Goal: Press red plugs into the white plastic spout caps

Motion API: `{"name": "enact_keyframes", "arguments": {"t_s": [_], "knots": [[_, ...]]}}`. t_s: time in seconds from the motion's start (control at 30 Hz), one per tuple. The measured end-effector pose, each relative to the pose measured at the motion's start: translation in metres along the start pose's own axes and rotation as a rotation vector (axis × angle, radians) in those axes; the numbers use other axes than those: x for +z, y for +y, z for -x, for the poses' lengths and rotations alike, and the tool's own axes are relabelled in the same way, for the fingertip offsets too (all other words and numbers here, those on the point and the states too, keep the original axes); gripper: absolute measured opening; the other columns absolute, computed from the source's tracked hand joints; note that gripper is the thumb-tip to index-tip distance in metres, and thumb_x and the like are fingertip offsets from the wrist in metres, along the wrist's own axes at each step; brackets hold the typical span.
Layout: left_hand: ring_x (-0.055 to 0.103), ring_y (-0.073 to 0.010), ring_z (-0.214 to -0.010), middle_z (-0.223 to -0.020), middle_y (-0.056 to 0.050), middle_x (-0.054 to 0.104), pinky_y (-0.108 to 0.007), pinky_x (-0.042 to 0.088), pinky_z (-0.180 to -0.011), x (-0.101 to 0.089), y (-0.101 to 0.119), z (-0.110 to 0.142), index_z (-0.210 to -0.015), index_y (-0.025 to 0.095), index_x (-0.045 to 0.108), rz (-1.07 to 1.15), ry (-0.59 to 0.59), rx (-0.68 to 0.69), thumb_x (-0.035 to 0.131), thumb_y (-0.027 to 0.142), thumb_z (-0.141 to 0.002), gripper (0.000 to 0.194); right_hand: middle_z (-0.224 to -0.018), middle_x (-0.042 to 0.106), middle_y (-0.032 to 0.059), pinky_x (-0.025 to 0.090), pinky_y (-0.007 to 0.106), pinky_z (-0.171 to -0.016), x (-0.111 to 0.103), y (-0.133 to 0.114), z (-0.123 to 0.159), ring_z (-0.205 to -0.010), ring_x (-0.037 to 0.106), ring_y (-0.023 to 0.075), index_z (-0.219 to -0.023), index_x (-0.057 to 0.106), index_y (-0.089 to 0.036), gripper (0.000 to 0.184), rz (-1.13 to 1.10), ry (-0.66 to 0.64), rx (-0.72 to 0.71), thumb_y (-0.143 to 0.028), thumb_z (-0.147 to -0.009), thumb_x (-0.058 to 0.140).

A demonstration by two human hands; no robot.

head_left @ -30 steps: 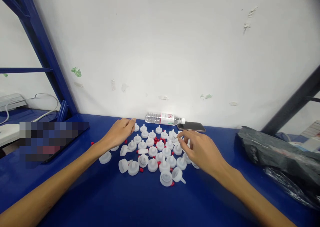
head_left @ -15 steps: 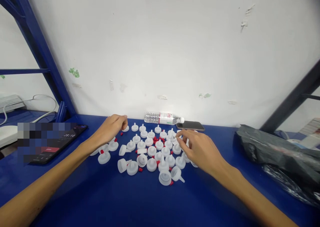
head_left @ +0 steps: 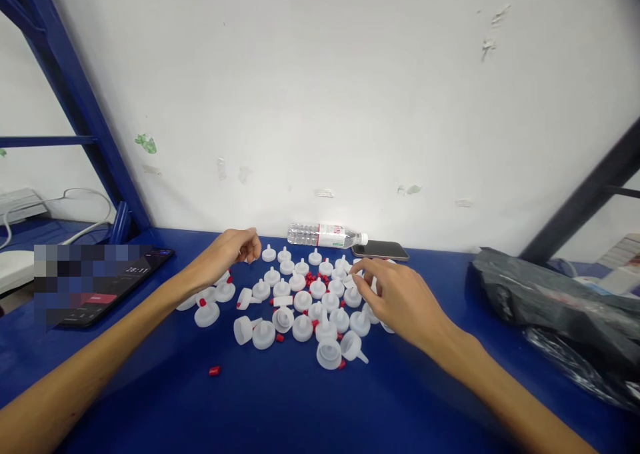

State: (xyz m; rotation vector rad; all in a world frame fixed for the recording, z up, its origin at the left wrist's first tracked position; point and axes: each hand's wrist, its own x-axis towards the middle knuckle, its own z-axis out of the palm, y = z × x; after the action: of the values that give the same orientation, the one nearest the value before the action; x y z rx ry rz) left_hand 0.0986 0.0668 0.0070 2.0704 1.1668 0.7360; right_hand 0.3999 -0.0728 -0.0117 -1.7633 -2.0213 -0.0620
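On the blue table lie many white nozzle caps [head_left: 302, 329], round with a thin spout, some upright and some tipped over. Small red caps [head_left: 311, 279] are scattered among them. My left hand [head_left: 234, 254] hovers at the back left of the group, fingers curled together; whatever they may hold is hidden. Beneath its wrist is a small cluster of nozzle caps [head_left: 207, 314], some with red tips. My right hand [head_left: 397, 294] rests over the right side, fingers loosely bent and apart, fingertips beside a white nozzle cap. One red cap [head_left: 215, 371] lies alone at the front left.
A clear water bottle [head_left: 327, 235] lies on its side by the wall, beside a dark phone [head_left: 381, 250]. A larger phone or tablet [head_left: 125, 284] with a lit timer is at left. Grey plastic bags [head_left: 545, 314] sit at right. Blue frame posts [head_left: 83, 101] flank the table.
The lone red cap has appeared at the front left. The white cap under my left hand is out of sight, and that hand has shifted slightly right. My right hand stays put.
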Motion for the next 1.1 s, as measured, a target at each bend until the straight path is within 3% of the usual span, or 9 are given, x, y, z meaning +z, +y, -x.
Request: {"name": "enact_keyframes", "arguments": {"t_s": [0.13,0.2,0.33,0.5,0.73,0.87,1.1], "knots": [[0.045,-0.0138,-0.053,-0.060,0.000,0.058,-0.026,0.032,-0.050,-0.019,0.010,0.012,-0.067,0.021,0.069,-0.183,-0.084,-0.049,0.064,0.051,-0.081,0.034,-0.089,0.078,0.0011,0.040,0.030,-0.059,-0.001,0.000,0.000,-0.064,0.067,0.0180,-0.109,0.071,-0.025,0.022,0.007,-0.001,0.006,-0.030,-0.102,0.051],[0.045,-0.0133,-0.050,-0.059,0.001,0.059,-0.026,0.032,-0.047,-0.032,0.008,0.017,-0.071,0.023,0.076,-0.270,-0.169,-0.083,0.073,0.049,-0.074,0.027,-0.089,0.077,0.0006,0.039,0.030,-0.059,-0.001,0.000,0.000,-0.064,0.067,0.0180,-0.109,0.071,-0.025,0.021,0.010,-0.005,0.010,-0.030,-0.102,0.051],[0.055,-0.0141,-0.051,-0.077,-0.001,0.072,-0.025,0.039,-0.046,-0.049,-0.002,0.021,-0.092,0.028,0.083,-0.414,-0.300,-0.175,0.081,0.051,-0.064,0.037,-0.089,0.077,0.0005,0.039,0.030,-0.059,0.000,0.000,0.000,-0.065,0.067,0.0181,-0.110,0.071,-0.025,0.021,0.012,-0.012,0.018,-0.030,-0.102,0.052],[0.056,-0.0145,-0.053,-0.067,-0.002,0.072,-0.023,0.037,-0.047,-0.047,-0.004,0.020,-0.071,0.026,0.082,-0.439,-0.292,-0.158,0.077,0.045,-0.065,0.020,-0.088,0.077,-0.0006,0.040,0.030,-0.059,0.001,0.001,-0.001,-0.064,0.067,0.0178,-0.110,0.071,-0.025,0.021,0.008,-0.006,0.018,-0.032,-0.102,0.052],[0.068,-0.0199,-0.064,-0.071,-0.003,0.077,-0.024,0.047,-0.056,-0.043,-0.008,0.021,-0.078,0.026,0.081,-0.434,-0.322,-0.150,0.070,0.047,-0.074,0.024,-0.086,0.077,-0.0002,0.040,0.030,-0.060,0.001,-0.001,0.000,-0.063,0.067,0.0181,-0.108,0.072,-0.025,0.022,-0.008,-0.003,0.005,-0.031,-0.102,0.051],[0.066,-0.0197,-0.062,-0.069,-0.003,0.074,-0.025,0.045,-0.055,-0.042,-0.010,0.021,-0.073,0.025,0.079,-0.460,-0.314,-0.146,0.067,0.050,-0.077,0.028,-0.087,0.078,0.0007,0.040,0.030,-0.060,0.000,-0.001,0.001,-0.063,0.067,0.0180,-0.110,0.072,-0.025,0.023,-0.011,-0.003,-0.004,-0.030,-0.102,0.052],[0.041,-0.0121,-0.052,-0.054,0.003,0.051,-0.027,0.030,-0.052,-0.032,-0.004,0.019,-0.054,0.022,0.043,-0.554,-0.205,-0.066,0.062,0.042,-0.076,0.036,-0.087,0.078,-0.0003,0.038,0.029,-0.060,0.003,0.000,-0.001,-0.064,0.068,0.0176,-0.110,0.071,-0.025,0.021,0.005,-0.006,-0.005,-0.030,-0.102,0.053]]}}
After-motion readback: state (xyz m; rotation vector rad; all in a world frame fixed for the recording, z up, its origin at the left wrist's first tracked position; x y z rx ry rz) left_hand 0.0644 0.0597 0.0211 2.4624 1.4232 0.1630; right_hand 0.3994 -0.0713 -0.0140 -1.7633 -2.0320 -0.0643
